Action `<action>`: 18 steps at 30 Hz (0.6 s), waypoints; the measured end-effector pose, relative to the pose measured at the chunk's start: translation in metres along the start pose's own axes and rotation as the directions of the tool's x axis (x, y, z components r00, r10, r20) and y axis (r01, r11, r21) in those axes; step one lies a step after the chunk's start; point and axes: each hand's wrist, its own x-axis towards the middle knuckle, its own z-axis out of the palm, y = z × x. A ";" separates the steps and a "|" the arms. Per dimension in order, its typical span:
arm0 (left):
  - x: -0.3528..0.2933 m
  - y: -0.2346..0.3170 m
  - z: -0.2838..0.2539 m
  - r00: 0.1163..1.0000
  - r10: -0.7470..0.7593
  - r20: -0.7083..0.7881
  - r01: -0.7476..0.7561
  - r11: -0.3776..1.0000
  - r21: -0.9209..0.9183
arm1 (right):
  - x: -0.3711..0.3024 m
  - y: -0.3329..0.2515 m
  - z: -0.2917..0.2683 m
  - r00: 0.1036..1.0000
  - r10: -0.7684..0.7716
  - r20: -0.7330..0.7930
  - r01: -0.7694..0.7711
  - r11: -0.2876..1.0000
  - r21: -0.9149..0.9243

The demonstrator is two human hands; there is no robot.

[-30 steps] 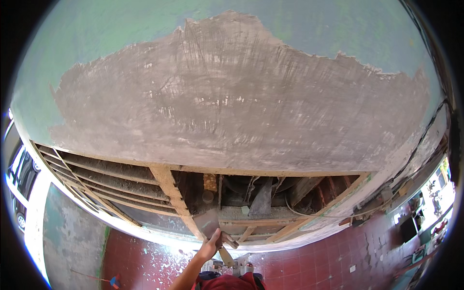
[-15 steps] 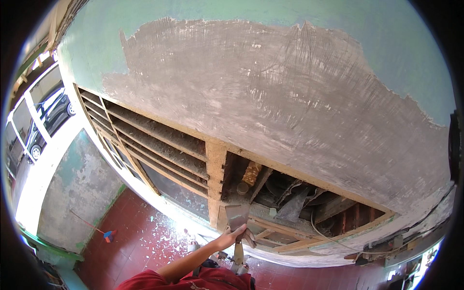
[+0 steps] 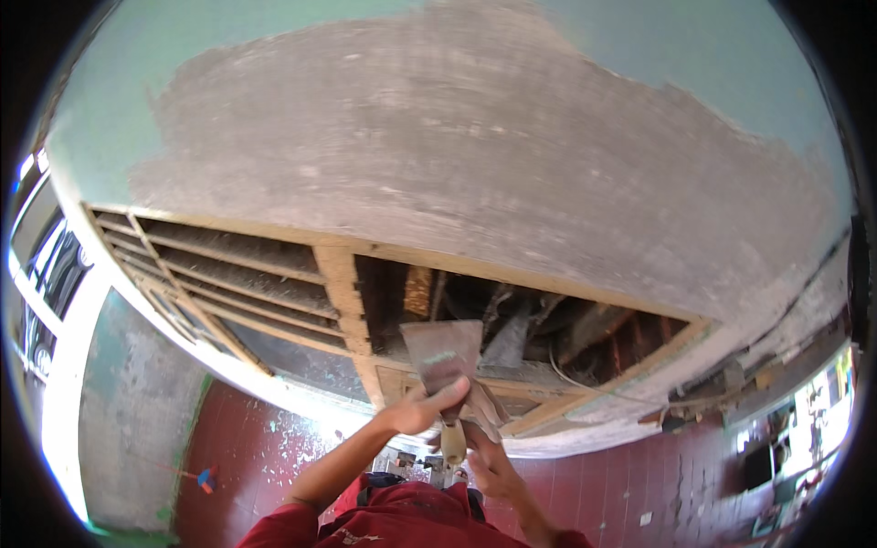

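Observation:
My left hand (image 3: pixel 422 408) is closed round the lower blade of a wide scraper (image 3: pixel 442 352), its thumb lying across the metal. The blade points up at the wall and carries a pale green smear; its pale handle (image 3: pixel 453 442) hangs down towards me. A crumpled grey-brown piece (image 3: pixel 486 408), which looks like cloth or a glove, lies against the scraper on the right. Close beside the handle and below that piece is my right hand (image 3: pixel 491 464). Its fingers are partly hidden and blurred, so a grip cannot be made out.
Ahead rises a wall (image 3: pixel 438 137), scraped to grey with green paint round the edge. Below it runs a wooden frame (image 3: pixel 343 292) with dusty slats and an opening holding debris and a loose cable (image 3: pixel 585 385). Paint flakes litter the red tiled floor (image 3: pixel 237 447).
My right hand has come into view beside the scraper's handle. The scraper now shows higher and nearer, still in my left hand. The view has shifted, blurring the wall.

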 end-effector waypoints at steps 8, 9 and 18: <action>0.013 0.108 0.016 0.886 0.311 0.344 -0.346 0.937 0.044 | 0.068 -0.079 0.010 0.974 -0.226 -0.008 0.188 0.786 0.589; 0.018 0.120 0.021 0.826 0.383 0.414 -0.392 0.918 -0.066 | 0.070 -0.094 0.009 0.981 -0.185 -0.063 0.187 0.786 0.590; 0.057 0.211 0.065 0.652 0.726 0.216 -0.757 0.640 0.132 | 0.108 -0.188 -0.030 0.852 -0.303 -0.427 0.441 0.855 0.272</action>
